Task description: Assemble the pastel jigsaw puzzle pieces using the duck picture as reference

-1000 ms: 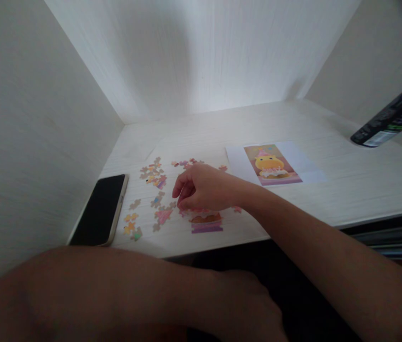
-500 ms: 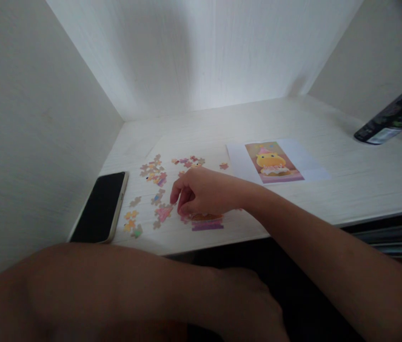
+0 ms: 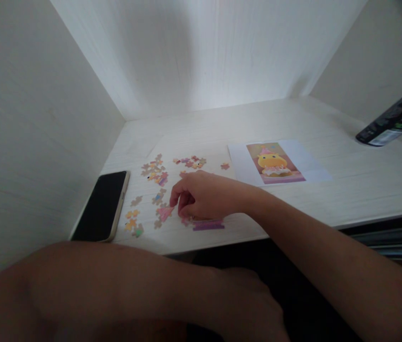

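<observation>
My right hand (image 3: 206,195) is low over the white tabletop, palm down. Its index finger and thumb curve down and stand apart, with nothing visible between them. The index fingertip is at the edge of a pink joined group of jigsaw pieces (image 3: 164,213); whether it presses on it I cannot tell. Under the hand lies a joined puzzle section (image 3: 208,225) with a purple lower band, partly hidden. My left hand (image 3: 254,299) rests below the table's front edge, dark, its fingers out of sight; the left forearm crosses the foreground.
Loose jigsaw pieces (image 3: 154,168) lie at the left, with more pieces (image 3: 191,162) behind my hand. A phone (image 3: 101,206) lies at the far left. A printed picture (image 3: 275,163) on white paper lies right of the pieces. A dark can (image 3: 393,118) stands at the right.
The right hand has shifted very slightly downward and stays beside the pink pieces. The view has moved a little; the left arm keeps its place.
</observation>
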The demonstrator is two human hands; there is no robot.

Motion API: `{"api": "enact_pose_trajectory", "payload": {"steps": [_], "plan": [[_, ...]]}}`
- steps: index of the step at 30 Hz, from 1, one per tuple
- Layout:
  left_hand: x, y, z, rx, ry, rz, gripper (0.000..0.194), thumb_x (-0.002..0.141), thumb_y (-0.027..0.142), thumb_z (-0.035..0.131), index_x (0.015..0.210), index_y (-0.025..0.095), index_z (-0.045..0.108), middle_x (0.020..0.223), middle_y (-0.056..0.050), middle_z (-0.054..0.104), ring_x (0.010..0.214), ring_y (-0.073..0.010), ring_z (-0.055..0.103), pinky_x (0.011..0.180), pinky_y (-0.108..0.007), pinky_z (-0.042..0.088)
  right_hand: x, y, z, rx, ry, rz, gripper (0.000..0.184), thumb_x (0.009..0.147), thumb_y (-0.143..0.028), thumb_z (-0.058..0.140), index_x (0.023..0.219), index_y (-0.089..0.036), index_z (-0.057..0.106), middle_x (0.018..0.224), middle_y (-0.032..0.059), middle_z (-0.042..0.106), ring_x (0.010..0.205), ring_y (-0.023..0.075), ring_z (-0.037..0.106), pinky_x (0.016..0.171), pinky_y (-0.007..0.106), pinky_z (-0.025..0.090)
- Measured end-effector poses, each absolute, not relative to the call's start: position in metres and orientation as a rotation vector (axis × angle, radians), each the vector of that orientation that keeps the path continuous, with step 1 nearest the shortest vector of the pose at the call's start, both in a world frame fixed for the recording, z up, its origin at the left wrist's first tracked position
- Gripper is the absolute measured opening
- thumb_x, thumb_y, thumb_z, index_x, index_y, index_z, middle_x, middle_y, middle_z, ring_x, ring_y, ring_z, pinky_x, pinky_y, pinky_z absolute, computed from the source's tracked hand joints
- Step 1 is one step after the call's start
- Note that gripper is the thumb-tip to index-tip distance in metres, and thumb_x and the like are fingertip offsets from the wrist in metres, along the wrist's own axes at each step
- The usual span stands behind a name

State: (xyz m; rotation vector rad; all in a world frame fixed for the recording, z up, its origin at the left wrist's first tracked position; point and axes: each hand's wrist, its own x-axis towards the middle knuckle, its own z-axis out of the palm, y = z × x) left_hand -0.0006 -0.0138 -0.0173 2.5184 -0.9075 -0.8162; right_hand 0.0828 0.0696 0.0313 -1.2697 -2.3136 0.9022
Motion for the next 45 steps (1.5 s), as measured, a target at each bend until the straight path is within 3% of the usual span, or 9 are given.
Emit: {"api": "enact_pose_trajectory", "payload": {"steps": [9, 14, 23, 28, 34, 40, 45], "plan": [[-0.002, -0.011, -0.026, 2.502, -0.885, -0.652, 0.007, 0.073, 0.019, 0.064, 0.080, 0.019, 0.065, 0.071, 0.002, 0.063, 0.070, -0.0148, 0.058, 0.050, -0.029, 0.046, 0.083, 0.069, 0.033, -1.250, -2.367, 0.834, 0.025, 0.074, -0.011, 0.059, 0.096, -0.014, 0.071, 0.083, 0.0050, 0.072, 0.069, 0.0120, 0.061, 0.060, 0.021, 0.040], [0.000, -0.012, -0.022, 2.501, -0.842, -0.729, 0.003, 0.073, 0.019, 0.065, 0.073, 0.019, 0.061, 0.070, 0.001, 0.061, 0.066, -0.0144, 0.057, 0.049, -0.027, 0.045, 0.083, 0.070, 0.032, -1.239, -2.384, 0.830, 0.027, 0.075, -0.011, 0.058, 0.097, -0.015, 0.072, 0.085, 0.0049, 0.072, 0.071, 0.0121, 0.060, 0.062, 0.021, 0.040], [0.000, -0.011, -0.021, 2.495, -0.869, -0.688, 0.009, 0.076, 0.018, 0.060, 0.085, 0.019, 0.064, 0.078, 0.001, 0.064, 0.076, -0.0157, 0.060, 0.056, -0.030, 0.049, 0.083, 0.069, 0.031, -1.244, -2.372, 0.847, 0.029, 0.074, -0.011, 0.058, 0.098, -0.017, 0.073, 0.084, 0.0037, 0.072, 0.068, 0.0110, 0.059, 0.060, 0.020, 0.039], [-0.002, -0.012, -0.027, 2.484, -0.873, -0.685, 0.004, 0.075, 0.018, 0.061, 0.078, 0.021, 0.061, 0.079, 0.001, 0.065, 0.077, -0.0156, 0.060, 0.055, -0.030, 0.050, 0.084, 0.071, 0.030, -1.285, -2.365, 0.875, 0.024, 0.071, -0.015, 0.065, 0.092, -0.016, 0.074, 0.079, 0.0024, 0.072, 0.064, 0.0102, 0.059, 0.056, 0.020, 0.039], [-0.007, -0.012, -0.038, 2.492, -0.828, -0.495, 0.018, 0.071, 0.016, 0.065, 0.064, 0.024, 0.051, 0.076, 0.004, 0.065, 0.075, -0.0124, 0.060, 0.052, -0.027, 0.047, 0.083, 0.070, 0.030, -1.315, -2.388, 0.909, 0.017, 0.071, -0.015, 0.064, 0.083, -0.018, 0.076, 0.074, 0.0019, 0.072, 0.063, 0.0107, 0.059, 0.056, 0.021, 0.040], [-0.004, -0.012, -0.047, 2.428, -0.857, -0.546, 0.016, 0.075, 0.017, 0.055, 0.063, 0.022, 0.046, 0.091, 0.005, 0.065, 0.083, -0.0098, 0.060, 0.052, -0.023, 0.046, 0.083, 0.070, 0.028, -1.320, -2.363, 0.934, 0.019, 0.071, -0.015, 0.065, 0.085, -0.020, 0.075, 0.073, -0.0007, 0.071, 0.063, 0.0101, 0.060, 0.056, 0.021, 0.039], [-0.001, -0.009, -0.042, 2.399, -0.884, -0.607, 0.011, 0.074, 0.019, 0.054, 0.067, 0.023, 0.048, 0.090, 0.005, 0.065, 0.084, -0.0103, 0.059, 0.058, -0.023, 0.048, 0.084, 0.069, 0.029, -1.304, -2.383, 0.908, 0.019, 0.070, -0.016, 0.067, 0.087, -0.021, 0.075, 0.075, -0.0010, 0.071, 0.065, 0.0106, 0.060, 0.056, 0.021, 0.039]]}}
